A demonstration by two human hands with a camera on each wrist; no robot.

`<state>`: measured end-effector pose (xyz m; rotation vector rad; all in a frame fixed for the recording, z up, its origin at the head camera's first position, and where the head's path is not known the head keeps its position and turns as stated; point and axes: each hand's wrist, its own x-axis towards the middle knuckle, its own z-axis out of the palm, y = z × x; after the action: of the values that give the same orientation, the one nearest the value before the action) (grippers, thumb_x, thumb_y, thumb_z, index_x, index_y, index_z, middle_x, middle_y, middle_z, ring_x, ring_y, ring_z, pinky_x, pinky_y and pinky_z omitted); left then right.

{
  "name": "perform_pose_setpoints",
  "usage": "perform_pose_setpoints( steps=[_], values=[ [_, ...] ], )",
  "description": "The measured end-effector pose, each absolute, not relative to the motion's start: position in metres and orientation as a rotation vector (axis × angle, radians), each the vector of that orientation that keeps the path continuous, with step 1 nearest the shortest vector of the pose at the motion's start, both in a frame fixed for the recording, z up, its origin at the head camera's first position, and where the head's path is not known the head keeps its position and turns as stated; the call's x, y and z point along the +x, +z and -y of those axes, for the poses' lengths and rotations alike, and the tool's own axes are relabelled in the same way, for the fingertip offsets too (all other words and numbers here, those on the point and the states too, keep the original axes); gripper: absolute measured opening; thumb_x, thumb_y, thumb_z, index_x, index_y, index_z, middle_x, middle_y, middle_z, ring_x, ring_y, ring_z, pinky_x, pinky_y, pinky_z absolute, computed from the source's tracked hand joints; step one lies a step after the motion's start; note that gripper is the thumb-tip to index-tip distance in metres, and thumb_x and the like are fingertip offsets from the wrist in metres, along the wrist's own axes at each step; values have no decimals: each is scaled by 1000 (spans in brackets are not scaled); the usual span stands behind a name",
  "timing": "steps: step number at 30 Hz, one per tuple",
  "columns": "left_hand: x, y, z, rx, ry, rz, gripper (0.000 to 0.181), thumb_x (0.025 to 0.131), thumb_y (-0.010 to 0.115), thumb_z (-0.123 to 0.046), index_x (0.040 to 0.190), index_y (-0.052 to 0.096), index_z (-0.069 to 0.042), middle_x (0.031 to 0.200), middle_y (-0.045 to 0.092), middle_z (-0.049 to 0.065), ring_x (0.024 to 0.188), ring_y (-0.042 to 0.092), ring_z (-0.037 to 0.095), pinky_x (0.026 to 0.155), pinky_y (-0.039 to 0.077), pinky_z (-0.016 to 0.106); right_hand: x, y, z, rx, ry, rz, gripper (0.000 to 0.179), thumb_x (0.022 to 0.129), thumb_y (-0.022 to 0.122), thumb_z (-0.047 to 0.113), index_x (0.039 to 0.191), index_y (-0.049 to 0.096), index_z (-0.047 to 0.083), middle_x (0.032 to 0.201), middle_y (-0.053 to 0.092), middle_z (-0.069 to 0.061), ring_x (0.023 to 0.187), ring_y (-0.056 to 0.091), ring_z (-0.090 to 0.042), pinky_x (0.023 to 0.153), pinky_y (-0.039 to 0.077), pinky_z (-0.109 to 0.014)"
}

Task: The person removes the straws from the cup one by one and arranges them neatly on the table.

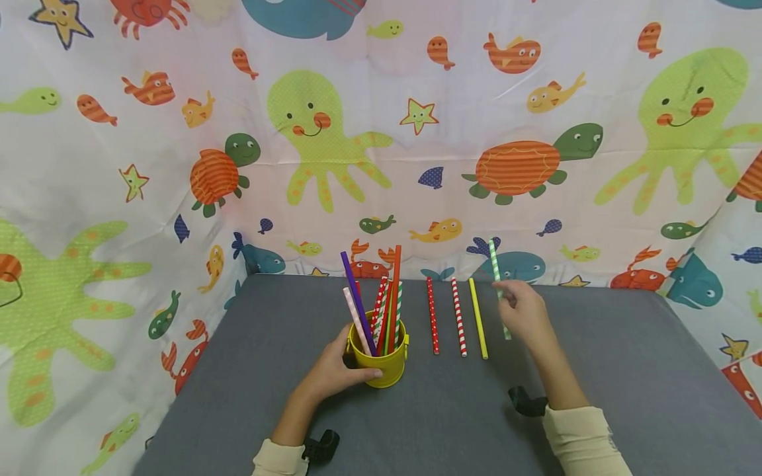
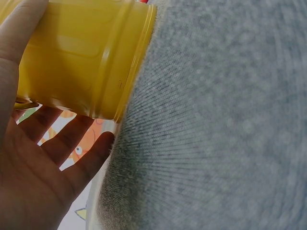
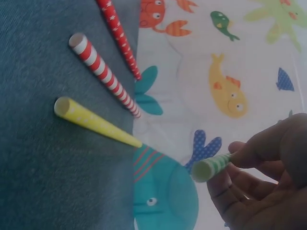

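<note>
My left hand [image 1: 332, 370] grips a small yellow bucket [image 1: 391, 370], the thumb across its front and the fingers round its far side. Several paper straws lean in the bucket, among them a purple straw [image 1: 352, 285], a pale pink straw [image 1: 352, 312] and a plain red straw [image 1: 397, 268]. Between thumb and fingers, my right hand [image 1: 528, 316] pinches a green-and-white striped straw [image 1: 495, 260]. In the right wrist view that striped straw [image 3: 211, 167] points its end toward the camera. To its left lie a yellow straw [image 1: 478, 318], a red-and-white striped straw [image 1: 458, 317] and a white-spotted red straw [image 1: 432, 316].
A grey cloth [image 1: 440, 423] covers the table. Behind it and along both sides hangs a white curtain [image 1: 393, 192] printed with sea animals. Dark straps with black mounts [image 1: 526, 402] sit at both wrists, by the cream sleeves [image 1: 577, 430].
</note>
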<state>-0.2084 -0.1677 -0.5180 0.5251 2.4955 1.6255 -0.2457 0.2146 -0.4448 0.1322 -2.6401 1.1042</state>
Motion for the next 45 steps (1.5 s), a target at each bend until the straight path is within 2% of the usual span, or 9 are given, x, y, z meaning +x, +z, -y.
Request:
perform_pose_setpoints(
  steps=[4, 7, 12, 16, 23, 27, 32, 35, 45],
  values=[
    [-209, -519, 168, 522, 1618, -2498, 93, 75, 89, -41, 150, 36, -26, 133, 56, -8, 119, 54, 13, 109, 39, 48, -247, -446, -218, 115, 1059, 2729, 42, 86, 49, -7, 124, 64, -6, 121, 57, -26, 80, 53, -27, 63, 43, -37],
    [-209, -520, 169, 517, 1621, -2496, 93, 75, 89, -41, 149, 36, -27, 133, 55, -8, 120, 54, 13, 109, 39, 49, -251, -451, -221, 103, 1035, 2784, 42, 84, 51, -6, 124, 64, -7, 117, 57, -24, 73, 50, -24, 61, 42, -36],
    [-210, -522, 169, 511, 1622, -2495, 92, 75, 89, -40, 149, 37, -27, 134, 55, -7, 120, 54, 15, 109, 39, 50, -257, -460, -225, 91, 1037, 2873, 43, 83, 54, -4, 125, 63, -7, 92, 57, -16, 55, 41, -16, 49, 36, -31],
    [-210, -522, 169, 508, 1610, -2501, 92, 75, 89, -41, 149, 36, -28, 133, 55, -8, 121, 54, 14, 109, 39, 49, -260, -466, -228, 79, 1043, 2945, 43, 84, 56, -3, 126, 62, -8, 77, 52, -10, 51, 40, -15, 47, 36, -31],
    [-208, -519, 169, 500, 1604, -2508, 95, 74, 89, -44, 151, 35, -26, 135, 55, -8, 122, 53, 15, 109, 39, 49, -262, -474, -228, 46, 1028, 3008, 43, 82, 57, -4, 124, 63, -9, 89, 59, -15, 60, 46, -20, 50, 40, -33],
    [-209, -519, 169, 506, 1603, -2515, 96, 74, 89, -44, 151, 35, -24, 134, 55, -7, 121, 53, 16, 108, 39, 49, -264, -476, -228, 55, 1005, 3029, 45, 79, 56, -5, 123, 64, -9, 89, 60, -17, 61, 47, -22, 51, 39, -33],
    [-209, -519, 169, 502, 1602, -2513, 96, 74, 89, -44, 151, 35, -24, 134, 55, -7, 121, 53, 16, 109, 39, 49, -265, -480, -229, 71, 937, 3038, 43, 77, 58, -5, 118, 66, -9, 100, 65, -25, 82, 58, -35, 61, 46, -41],
    [-209, -518, 169, 498, 1598, -2514, 95, 74, 88, -44, 150, 35, -25, 134, 55, -8, 121, 53, 15, 109, 39, 49, -266, -484, -229, 71, 896, 3042, 41, 74, 60, -5, 115, 68, -8, 111, 65, -29, 96, 58, -41, 71, 48, -48],
    [-209, -519, 169, 567, 1628, -2495, 93, 74, 90, -38, 149, 36, -30, 130, 58, -11, 116, 56, 10, 106, 41, 44, -270, -491, -227, 2, 897, 3092, 39, 78, 58, -7, 116, 68, -7, 120, 60, -32, 95, 53, -38, 69, 47, -44]
  ],
)
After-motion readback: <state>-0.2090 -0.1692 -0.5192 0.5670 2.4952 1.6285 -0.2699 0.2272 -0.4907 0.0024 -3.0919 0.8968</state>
